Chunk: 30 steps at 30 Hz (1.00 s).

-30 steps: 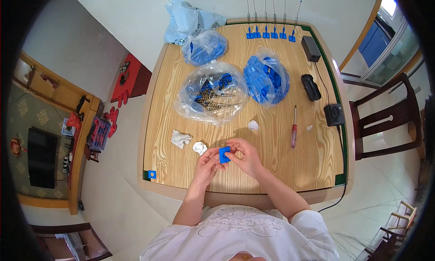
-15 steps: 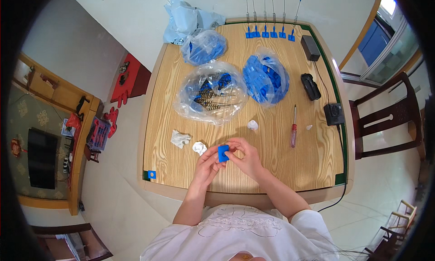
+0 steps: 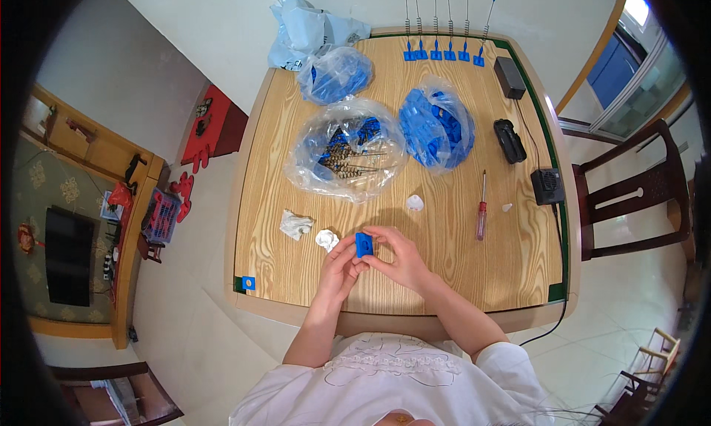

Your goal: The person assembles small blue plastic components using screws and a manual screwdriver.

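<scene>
Small blue plastic block (image 3: 362, 244) pinched between left hand (image 3: 342, 265) and right hand (image 3: 396, 257), just above the table (image 3: 459, 270) near its front edge. Probably light, rigid, smooth; best gripped by its flat sides with fingertips. Beside it, crumpled white scraps (image 3: 326, 239) and a screwdriver (image 3: 481, 206).

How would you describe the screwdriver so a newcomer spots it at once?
Start at the square wooden table and go to its right half, below the clear bag of blue parts. The screwdriver lies bare on the wood, right of the right hand, roughly parallel to the table's right edge. Its translucent red handle and thin metal shaft set it apart from the black boxes nearer that edge.
</scene>
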Motion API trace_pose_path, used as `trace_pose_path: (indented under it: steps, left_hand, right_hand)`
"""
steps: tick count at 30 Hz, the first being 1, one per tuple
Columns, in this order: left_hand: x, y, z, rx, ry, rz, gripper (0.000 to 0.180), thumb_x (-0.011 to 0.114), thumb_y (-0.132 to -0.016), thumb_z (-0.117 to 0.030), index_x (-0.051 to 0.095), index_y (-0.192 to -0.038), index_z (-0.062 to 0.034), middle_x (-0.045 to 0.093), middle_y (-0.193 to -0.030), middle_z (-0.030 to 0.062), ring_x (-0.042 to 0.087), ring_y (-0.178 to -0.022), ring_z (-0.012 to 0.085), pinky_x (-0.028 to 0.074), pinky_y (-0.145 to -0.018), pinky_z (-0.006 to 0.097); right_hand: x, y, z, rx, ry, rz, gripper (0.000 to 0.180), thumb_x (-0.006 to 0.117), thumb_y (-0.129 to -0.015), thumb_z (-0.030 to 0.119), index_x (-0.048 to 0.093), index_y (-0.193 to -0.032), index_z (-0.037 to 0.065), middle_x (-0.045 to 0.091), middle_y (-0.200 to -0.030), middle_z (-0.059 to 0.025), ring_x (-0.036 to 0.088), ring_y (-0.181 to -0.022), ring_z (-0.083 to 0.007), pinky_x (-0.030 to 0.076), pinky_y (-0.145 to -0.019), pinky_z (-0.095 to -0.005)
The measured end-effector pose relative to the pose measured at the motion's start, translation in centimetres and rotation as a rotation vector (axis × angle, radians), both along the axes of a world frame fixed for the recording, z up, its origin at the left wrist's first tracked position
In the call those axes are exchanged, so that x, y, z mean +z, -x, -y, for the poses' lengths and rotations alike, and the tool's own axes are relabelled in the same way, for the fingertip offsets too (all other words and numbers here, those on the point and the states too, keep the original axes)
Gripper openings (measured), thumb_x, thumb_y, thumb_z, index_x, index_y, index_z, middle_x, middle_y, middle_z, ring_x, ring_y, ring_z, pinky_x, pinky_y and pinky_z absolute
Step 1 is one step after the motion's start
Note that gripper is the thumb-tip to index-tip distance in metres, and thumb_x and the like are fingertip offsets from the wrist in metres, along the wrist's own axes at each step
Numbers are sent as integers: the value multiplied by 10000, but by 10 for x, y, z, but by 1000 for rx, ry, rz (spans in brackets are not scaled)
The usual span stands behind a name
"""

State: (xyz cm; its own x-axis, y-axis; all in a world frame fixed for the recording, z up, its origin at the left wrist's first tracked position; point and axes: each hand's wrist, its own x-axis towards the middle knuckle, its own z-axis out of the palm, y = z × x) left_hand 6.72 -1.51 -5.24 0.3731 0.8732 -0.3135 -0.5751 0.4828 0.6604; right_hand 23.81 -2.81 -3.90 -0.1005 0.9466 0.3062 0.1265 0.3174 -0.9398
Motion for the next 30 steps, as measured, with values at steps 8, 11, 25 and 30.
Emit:
trace_pose_path:
  steps: [8, 11, 25, 30]
  left_hand:
    - [-6, 4, 1, -2, -5, 34, 192, 517, -909, -79, 574, -1078, -8, 637, -934, 80, 624, -811, 142, 545, -682, 276]
    - [-9, 6, 1, -24, -45, 98, 192, 512, -910, -73, 574, -1080, -8, 637, -938, 79, 620, -827, 134, 543, -688, 270]
    - [-2, -4, 7, 46, -481, -467, 369, 532, -851, 70, 528, -1215, 10, 543, -1139, 90, 590, -984, 158, 502, -788, 257]
    - [-1, -3, 7, 29, -571, -531, 369, 522, -848, 94, 536, -1208, 10, 516, -1154, 96, 582, -996, 170, 503, -783, 259]
  right_hand:
    - [4, -2, 1, -53, -152, 165, 437, 733, -719, 100, 561, -1118, 46, 606, -1061, -121, 591, -963, -289, 481, -821, -360]
    - [4, -2, 1, -58, -192, 197, 438, 736, -713, 101, 563, -1112, 46, 606, -1071, -126, 591, -963, -296, 482, -816, -363]
    - [-5, 4, 1, 10, 156, -162, 363, 635, -826, 99, 530, -1162, 13, 591, -1031, -104, 583, -971, -176, 464, -856, -311]
    - [-5, 2, 1, -14, 66, -74, 359, 644, -806, 73, 555, -1149, 14, 599, -1007, -107, 596, -915, -188, 468, -833, -305]
